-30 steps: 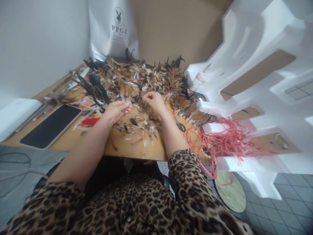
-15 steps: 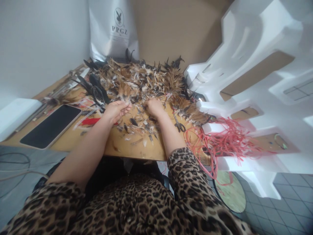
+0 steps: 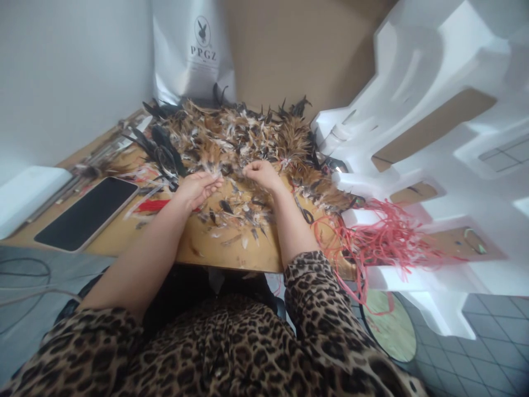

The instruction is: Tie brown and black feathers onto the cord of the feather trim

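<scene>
Between the fingertips of my left hand (image 3: 199, 189) is a small bunch of brown feathers (image 3: 210, 154), its tips fanned upward and its pale base at the pinch. My right hand (image 3: 263, 175) is a short way to the right, thumb and fingers pinched together; whatever they hold, if anything, is too small to make out. Behind both hands spreads a large heap of brown, black and white feathers (image 3: 243, 124). Loose short feathers (image 3: 239, 218) lie scattered on the table in front of them.
A phone (image 3: 87, 214) lies at the left, near red strips (image 3: 152, 205). Scissors (image 3: 306, 215) rest right of my forearm. Pink-red ties (image 3: 388, 237) hang over white foam packing (image 3: 430, 132). A silver bag (image 3: 192, 71) stands behind the feathers on the wooden table (image 3: 219, 255).
My right hand has lifted slightly and shifted a little, with its pinched fingertips turned toward the left hand. The left hand stays almost still with its feather bunch.
</scene>
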{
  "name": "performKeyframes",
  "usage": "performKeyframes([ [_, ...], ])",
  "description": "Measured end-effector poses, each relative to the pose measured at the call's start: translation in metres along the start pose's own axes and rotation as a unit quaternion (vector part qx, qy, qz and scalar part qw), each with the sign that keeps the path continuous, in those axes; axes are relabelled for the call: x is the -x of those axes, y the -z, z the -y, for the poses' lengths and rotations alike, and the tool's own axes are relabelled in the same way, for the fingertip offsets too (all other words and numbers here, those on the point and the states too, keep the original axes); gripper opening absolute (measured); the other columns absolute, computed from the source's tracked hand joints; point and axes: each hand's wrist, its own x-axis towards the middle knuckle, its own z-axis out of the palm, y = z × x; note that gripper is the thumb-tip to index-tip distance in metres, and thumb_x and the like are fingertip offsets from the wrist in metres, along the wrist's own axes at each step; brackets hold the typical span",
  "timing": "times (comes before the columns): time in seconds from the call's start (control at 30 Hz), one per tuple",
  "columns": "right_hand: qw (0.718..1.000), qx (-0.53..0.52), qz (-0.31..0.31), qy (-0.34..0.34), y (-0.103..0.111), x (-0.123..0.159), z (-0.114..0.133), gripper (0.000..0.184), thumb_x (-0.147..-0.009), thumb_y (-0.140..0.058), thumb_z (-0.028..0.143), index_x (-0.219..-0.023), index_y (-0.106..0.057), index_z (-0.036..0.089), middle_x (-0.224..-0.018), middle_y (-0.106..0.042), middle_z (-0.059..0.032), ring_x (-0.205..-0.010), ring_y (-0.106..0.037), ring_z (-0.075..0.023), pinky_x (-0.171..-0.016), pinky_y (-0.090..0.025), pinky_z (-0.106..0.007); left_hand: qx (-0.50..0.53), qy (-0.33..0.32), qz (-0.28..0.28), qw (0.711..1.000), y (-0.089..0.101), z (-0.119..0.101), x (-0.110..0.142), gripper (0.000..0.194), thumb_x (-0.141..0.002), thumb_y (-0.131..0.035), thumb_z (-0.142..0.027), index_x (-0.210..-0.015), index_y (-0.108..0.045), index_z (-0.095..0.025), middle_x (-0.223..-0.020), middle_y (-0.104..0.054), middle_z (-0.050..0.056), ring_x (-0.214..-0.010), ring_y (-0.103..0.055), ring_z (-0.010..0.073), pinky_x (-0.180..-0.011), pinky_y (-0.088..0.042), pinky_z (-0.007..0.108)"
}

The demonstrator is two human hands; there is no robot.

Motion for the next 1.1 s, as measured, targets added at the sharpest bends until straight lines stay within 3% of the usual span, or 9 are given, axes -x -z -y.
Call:
performKeyframes([
  [0.07, 0.988, -0.15, -0.006, -0.036, -0.01, 0.0, 0.004, 0.018, -0.062, -0.066, 0.027, -0.07, -0.063, 0.011, -0.056, -0.057, 0.0043, -0.052, -0.045, -0.0049, -0.057, -0.036, -0.02, 0.016, 0.007, 0.008, 1.0, -0.001, -0.001, 0.001, 0.01, -0.077, -0.062, -0.006, -0.068, -0.067, -0.006, -0.069, -0.07, 0.009, -0.053, -0.062, 0.0053, -0.048, -0.047, 0.009],
  [0.17, 0.941, -0.327, 0.026, -0.086, -0.029, 0.001, 0.01, 0.021, -0.059, -0.071, 0.027, -0.072, -0.061, 0.014, -0.055, -0.056, 0.0054, -0.051, -0.047, -0.0052, -0.053, -0.035, -0.019, 0.045, 0.02, 0.038, 0.998, -0.001, -0.002, 0.003, 0.007, -0.077, -0.062, -0.004, -0.072, -0.067, -0.006, -0.078, -0.072, 0.012, -0.058, -0.065, 0.0063, -0.049, -0.048, 0.009],
  [0.3, 0.904, -0.41, 0.059, -0.106, -0.053, 0.003, 0.013, 0.027, -0.057, -0.077, 0.027, -0.074, -0.06, 0.015, -0.058, -0.059, 0.0052, -0.057, -0.053, -0.0067, -0.057, -0.042, -0.02, 0.07, 0.057, 0.079, 0.993, -0.002, -0.004, 0.006, 0.011, -0.077, -0.063, -0.005, -0.086, -0.068, -0.008, -0.084, -0.072, 0.012, -0.061, -0.066, 0.0075, -0.049, -0.048, 0.008],
  [0.4, 0.901, -0.419, 0.063, -0.086, -0.061, 0.004, 0.014, 0.028, -0.057, -0.078, 0.028, -0.074, -0.06, 0.014, -0.056, -0.059, 0.0055, -0.054, -0.053, -0.0058, -0.06, -0.044, -0.02, 0.086, 0.071, 0.091, 0.99, -0.002, -0.004, 0.008, 0.016, -0.078, -0.062, -0.005, -0.092, -0.068, -0.01, -0.083, -0.072, 0.01, -0.06, -0.065, 0.0065, -0.048, -0.047, 0.008],
  [0.63, 0.911, -0.402, 0.074, -0.05, -0.062, 0.005, 0.013, 0.031, -0.055, -0.08, 0.031, -0.074, -0.063, 0.014, -0.062, -0.065, 0.0025, -0.06, -0.058, -0.0075, -0.066, -0.046, -0.021, 0.104, 0.059, 0.069, 0.99, -0.003, -0.006, 0.007, 0.013, -0.079, -0.058, -0.001, -0.076, -0.068, -0.009, -0.071, -0.068, 0.005, -0.054, -0.061, 0.0033, -0.049, -0.048, 0.007],
  [0.77, 0.919, -0.387, 0.027, -0.065, -0.06, 0.002, 0.01, 0.032, -0.053, -0.081, 0.034, -0.072, -0.064, 0.015, -0.063, -0.065, 0.0028, -0.061, -0.058, -0.0073, -0.065, -0.045, -0.021, 0.087, 0.013, 0.039, 0.995, -0.005, -0.006, 0.006, 0.018, -0.08, -0.054, 0.001, -0.071, -0.067, -0.007, -0.067, -0.068, 0.006, -0.054, -0.061, 0.0038, -0.05, -0.048, 0.008],
  [0.87, 0.929, -0.363, 0.003, -0.078, -0.059, 0.001, 0.01, 0.035, -0.051, -0.082, 0.038, -0.072, -0.065, 0.015, -0.065, -0.065, 0.0026, -0.062, -0.057, -0.0079, -0.066, -0.045, -0.022, 0.063, -0.026, 0.018, 0.998, -0.005, -0.004, 0.006, 0.013, -0.077, -0.06, -0.002, -0.068, -0.067, -0.007, -0.067, -0.068, 0.007, -0.055, -0.062, 0.0049, -0.052, -0.048, 0.009],
  [0.97, 0.941, -0.333, -0.004, -0.062, -0.061, 0.002, 0.012, 0.037, -0.051, -0.081, 0.042, -0.073, -0.066, 0.015, -0.067, -0.066, 0.0017, -0.062, -0.056, -0.0075, -0.067, -0.045, -0.022, 0.045, -0.06, 0.01, 0.997, -0.005, -0.002, 0.005, 0.003, -0.072, -0.068, -0.007, -0.069, -0.068, -0.008, -0.067, -0.068, 0.007, -0.057, -0.062, 0.0059, -0.055, -0.049, 0.01],
  [1.1, 0.953, -0.301, -0.008, -0.035, -0.065, 0.004, 0.014, 0.036, -0.054, -0.079, 0.043, -0.072, -0.067, 0.015, -0.064, -0.064, 0.0028, -0.059, -0.052, -0.0059, -0.065, -0.043, -0.02, 0.021, -0.072, -0.01, 0.997, -0.006, -0.002, 0.005, 0.004, -0.07, -0.071, -0.011, -0.069, -0.067, -0.008, -0.065, -0.067, 0.006, -0.056, -0.061, 0.0055, -0.057, -0.049, 0.012],
])
